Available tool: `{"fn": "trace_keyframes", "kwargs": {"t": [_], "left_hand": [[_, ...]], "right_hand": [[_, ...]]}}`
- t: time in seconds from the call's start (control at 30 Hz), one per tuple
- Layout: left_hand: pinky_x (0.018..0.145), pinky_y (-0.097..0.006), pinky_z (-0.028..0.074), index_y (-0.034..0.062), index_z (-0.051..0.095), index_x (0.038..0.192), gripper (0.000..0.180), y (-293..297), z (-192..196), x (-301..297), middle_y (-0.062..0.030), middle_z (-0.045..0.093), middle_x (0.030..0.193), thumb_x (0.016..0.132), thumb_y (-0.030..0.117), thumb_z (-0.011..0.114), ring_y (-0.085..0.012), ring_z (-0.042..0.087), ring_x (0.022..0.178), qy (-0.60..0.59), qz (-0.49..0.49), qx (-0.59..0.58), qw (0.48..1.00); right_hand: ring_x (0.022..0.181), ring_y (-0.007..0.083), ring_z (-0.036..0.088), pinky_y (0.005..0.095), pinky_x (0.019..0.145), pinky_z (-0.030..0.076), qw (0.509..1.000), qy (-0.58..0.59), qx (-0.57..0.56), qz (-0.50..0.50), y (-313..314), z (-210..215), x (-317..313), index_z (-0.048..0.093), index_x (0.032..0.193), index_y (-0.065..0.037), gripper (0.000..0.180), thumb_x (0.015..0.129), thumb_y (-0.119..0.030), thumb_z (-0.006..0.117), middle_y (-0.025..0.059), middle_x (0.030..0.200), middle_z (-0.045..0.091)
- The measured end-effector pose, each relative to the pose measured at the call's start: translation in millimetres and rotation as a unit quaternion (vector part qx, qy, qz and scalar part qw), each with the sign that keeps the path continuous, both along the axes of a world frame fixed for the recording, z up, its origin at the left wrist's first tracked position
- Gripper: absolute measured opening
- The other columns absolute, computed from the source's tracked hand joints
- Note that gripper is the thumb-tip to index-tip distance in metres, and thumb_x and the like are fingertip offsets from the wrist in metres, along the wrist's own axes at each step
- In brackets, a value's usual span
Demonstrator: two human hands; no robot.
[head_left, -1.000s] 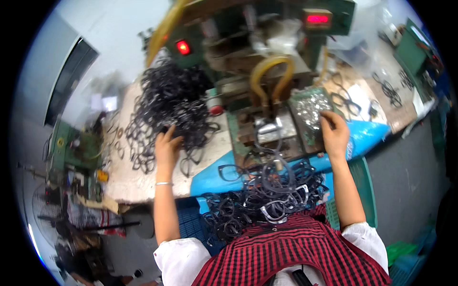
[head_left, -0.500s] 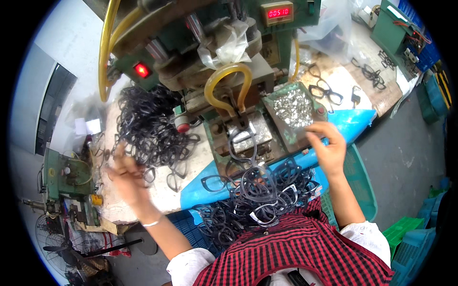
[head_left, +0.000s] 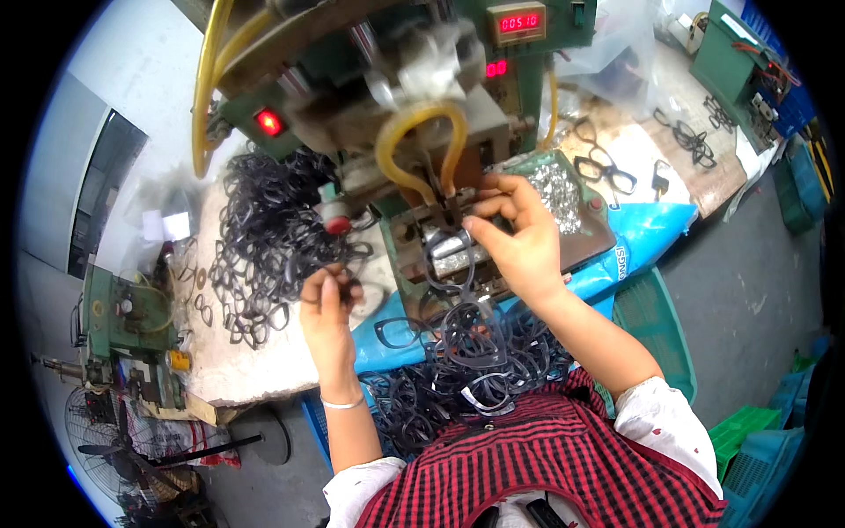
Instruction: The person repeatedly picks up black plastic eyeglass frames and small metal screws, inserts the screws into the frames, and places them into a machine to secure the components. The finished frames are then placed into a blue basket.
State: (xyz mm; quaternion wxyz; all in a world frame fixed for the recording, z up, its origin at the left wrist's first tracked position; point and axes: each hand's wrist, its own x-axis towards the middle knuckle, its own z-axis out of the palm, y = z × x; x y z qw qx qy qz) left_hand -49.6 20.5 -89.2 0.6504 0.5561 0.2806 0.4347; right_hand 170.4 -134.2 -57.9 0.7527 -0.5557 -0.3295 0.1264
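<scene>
A dark eyeglass frame stands upright at the green press's metal fixture, one rim beneath the tooling. My right hand reaches in from the right, thumb and fingers closed on that frame's upper edge. My left hand is raised left of the fixture, fingertips pinched on another dark eyeglass frame, partly hidden and blurred. Beyond it lies a large heap of dark eyeglass frames on the pale table. More frames are piled at my lap, below the fixture.
A yellow hose loops from the press. A red button sits left of the fixture, a tray of shiny scraps right of it. Loose frames lie farther right. Blue plastic sheeting covers the table edge; a fan stands lower left.
My right hand has moved left, from beside the scrap tray to the frame at the fixture. My left hand has come right, away from the heap, with a frame in its fingers.
</scene>
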Motion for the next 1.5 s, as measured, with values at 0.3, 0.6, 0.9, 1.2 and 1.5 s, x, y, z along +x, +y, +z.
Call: {"fn": "trace_keyframes", "kwargs": {"t": [0.3, 0.6, 0.9, 1.2, 1.5], "left_hand": [[0.083, -0.042, 0.058, 0.0094, 0.075, 0.091, 0.007, -65, 95, 19, -0.0181, 0.075, 0.099, 0.085, 0.008, 0.071, -0.0312, 0.073, 0.088, 0.017, -0.074, 0.566, 0.821], [0.058, -0.028, 0.044, 0.0109, 0.077, 0.104, 0.027, -60, 87, 43, -0.0096, 0.076, 0.107, 0.078, 0.005, 0.079, -0.0191, 0.066, 0.076, 0.076, -0.039, 0.582, 0.809], [0.067, -0.034, 0.061, -0.0032, 0.063, 0.111, 0.027, -63, 125, 34, -0.0229, 0.067, 0.098, 0.095, 0.018, 0.07, -0.0274, 0.069, 0.079, -0.155, 0.042, 0.398, 0.903], [0.078, -0.036, 0.063, -0.0083, 0.063, 0.106, 0.011, -33, 110, 66, -0.0201, 0.07, 0.104, 0.098, -0.001, 0.062, -0.0246, 0.071, 0.089, -0.129, 0.035, 0.265, 0.955], [0.079, -0.035, 0.063, -0.0086, 0.063, 0.106, 0.012, -25, 111, 64, -0.0194, 0.068, 0.106, 0.098, 0.001, 0.063, -0.0252, 0.07, 0.093, -0.11, 0.019, 0.302, 0.947]], "right_hand": [[0.111, 0.0153, 0.062, 0.0303, 0.1, 0.048, 0.992, 0.087, -0.008, 0.086, -11, 37, -27, 0.046, 0.139, 0.003, 0.057, 0.085, 0.007, 0.064, 0.014, 0.129, 0.063], [0.09, 0.0102, 0.066, 0.0245, 0.082, 0.051, 0.998, 0.056, -0.009, 0.04, 3, 26, -14, 0.057, 0.123, 0.006, 0.036, 0.089, 0.002, 0.068, 0.0087, 0.098, 0.072], [0.104, 0.014, 0.067, 0.0271, 0.095, 0.051, 0.992, 0.084, -0.011, 0.095, 0, 14, -13, 0.057, 0.131, 0.009, 0.038, 0.094, 0.001, 0.064, 0.0132, 0.114, 0.071], [0.11, 0.0134, 0.064, 0.0266, 0.101, 0.046, 0.981, 0.157, 0.029, 0.112, 2, 16, -19, 0.051, 0.139, 0.009, 0.042, 0.098, 0.001, 0.059, 0.0132, 0.117, 0.07], [0.099, 0.0088, 0.062, 0.0238, 0.091, 0.048, 0.973, 0.189, 0.008, 0.131, 1, 28, -17, 0.045, 0.142, 0.008, 0.049, 0.095, 0.004, 0.059, 0.0092, 0.106, 0.071]]}}
